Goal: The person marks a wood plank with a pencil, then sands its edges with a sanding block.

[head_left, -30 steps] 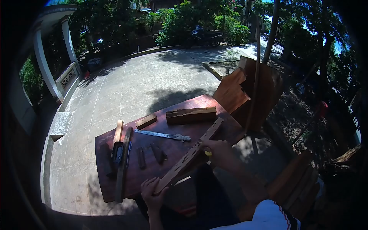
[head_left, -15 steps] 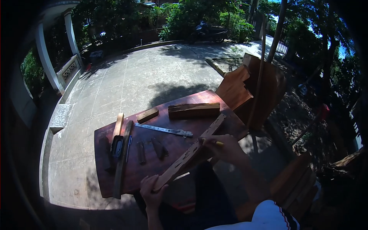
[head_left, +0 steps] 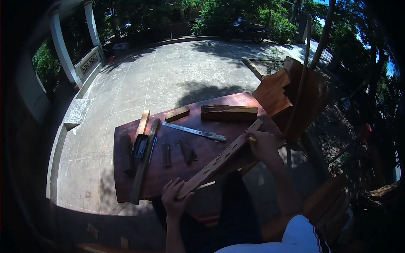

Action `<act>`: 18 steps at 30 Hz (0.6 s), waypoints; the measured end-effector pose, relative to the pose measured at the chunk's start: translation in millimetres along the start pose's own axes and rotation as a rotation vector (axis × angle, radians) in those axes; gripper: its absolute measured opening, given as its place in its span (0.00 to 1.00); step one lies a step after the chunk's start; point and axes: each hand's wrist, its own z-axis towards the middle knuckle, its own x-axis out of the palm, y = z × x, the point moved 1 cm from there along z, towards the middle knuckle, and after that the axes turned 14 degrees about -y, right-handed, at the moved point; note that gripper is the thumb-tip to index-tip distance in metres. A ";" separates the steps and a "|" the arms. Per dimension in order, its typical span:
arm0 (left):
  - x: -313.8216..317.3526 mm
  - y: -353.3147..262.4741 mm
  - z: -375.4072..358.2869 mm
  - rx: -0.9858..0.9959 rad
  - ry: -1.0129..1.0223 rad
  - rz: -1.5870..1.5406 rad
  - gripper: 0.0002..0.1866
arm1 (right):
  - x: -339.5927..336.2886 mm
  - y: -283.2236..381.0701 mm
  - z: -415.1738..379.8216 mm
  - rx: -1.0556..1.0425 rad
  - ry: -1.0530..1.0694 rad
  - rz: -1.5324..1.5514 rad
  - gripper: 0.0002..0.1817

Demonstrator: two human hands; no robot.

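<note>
A long wooden strip [head_left: 219,161] with dark, jagged patches along its face slants across the near right part of the table. My left hand [head_left: 174,197] is closed round its near end. Close to the strip's far end, my right hand [head_left: 265,146] is closed on a slim yellow pencil [head_left: 252,138]; its tip is hidden. Beyond the strip lies a whitish folding ruler [head_left: 194,131]. Two short dark wood pieces, one narrow [head_left: 166,155] and one wedge-shaped [head_left: 187,151], rest left of the strip.
The reddish wooden table [head_left: 168,177] also bears a thick block [head_left: 228,113], a small block [head_left: 176,114], a long dark bar [head_left: 144,164], a black tray [head_left: 139,146] and a blue pen [head_left: 153,149]. Large carved boards [head_left: 274,92] stand at the table's right end.
My right hand has moved along the strip toward its far end with the pencil. My left hand keeps hold of the near end. The whole view has shifted slightly.
</note>
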 end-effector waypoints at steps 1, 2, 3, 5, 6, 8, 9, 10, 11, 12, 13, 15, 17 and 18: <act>0.6 -0.1 0.2 0.003 -0.003 -0.006 0.32 | -9.8 26.2 -11.0 -0.072 0.057 0.092 0.10; -1.3 0.4 -1.1 -0.001 0.001 0.001 0.32 | -20.1 55.6 -29.1 -0.133 0.122 0.187 0.13; -1.4 1.2 -0.8 -0.004 0.008 0.004 0.32 | -23.7 76.3 -47.6 -0.258 0.126 0.258 0.17; 1.1 0.0 -1.9 -0.018 0.014 0.007 0.32 | -34.4 102.7 -79.1 -0.417 0.183 0.393 0.20; 0.4 -0.7 -2.6 -0.027 0.020 0.011 0.33 | -47.1 105.0 -81.2 -0.387 0.243 0.437 0.20; -1.6 0.5 -0.9 -0.025 0.023 0.016 0.32 | -51.5 91.4 -71.9 -0.318 0.242 0.458 0.17; -0.9 1.2 -1.0 -0.019 0.019 0.015 0.32 | -44.2 73.0 -59.4 -0.279 0.185 0.432 0.15; -0.6 1.1 -1.5 -0.014 0.013 0.014 0.32 | -31.0 50.9 -42.9 -0.175 0.158 0.312 0.14; -0.2 0.1 -1.1 -0.007 0.015 0.017 0.32 | -16.6 29.1 -26.4 -0.071 0.128 0.192 0.13; 1.0 -1.0 -0.1 0.001 0.017 0.020 0.32 | -4.7 10.3 -12.4 -0.019 0.096 0.104 0.13; 1.3 -1.4 0.1 0.008 0.019 0.023 0.32 | -2.5 5.4 -3.0 0.034 0.065 0.017 0.13; 2.0 3.3 -2.3 -0.006 0.027 0.008 0.33 | -0.1 25.5 -14.2 -0.092 0.060 -0.004 0.13; 1.7 4.2 -3.9 -0.005 0.026 0.012 0.34 | 0.8 70.4 -43.7 -0.265 0.037 0.065 0.14; 2.7 3.5 -2.1 0.006 0.022 0.019 0.34 | 0.0 99.3 -66.5 -0.373 0.013 0.142 0.15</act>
